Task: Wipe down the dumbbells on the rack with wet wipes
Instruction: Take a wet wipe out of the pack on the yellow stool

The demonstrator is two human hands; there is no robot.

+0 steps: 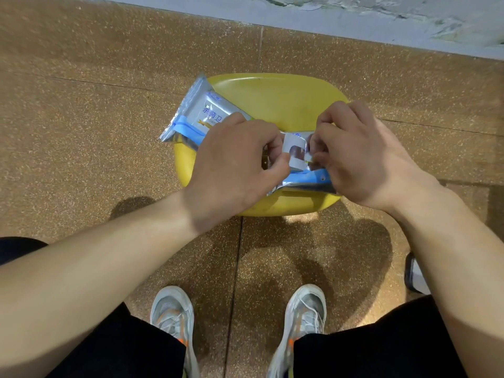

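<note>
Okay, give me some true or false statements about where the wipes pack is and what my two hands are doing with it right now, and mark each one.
1. The wet wipes pack lies on the yellow seat. True.
2. The left grip hangs idle at the person's side. False: it is on the pack, pinching at the flap.
3. The right grip pinches the flap's edge. True.
4. A wipe lies pulled out on the floor. False: no loose wipe shows.
5. A dumbbell stands beside the seat. False: none is in view.
6. The sneakers point toward the seat. True.
</note>
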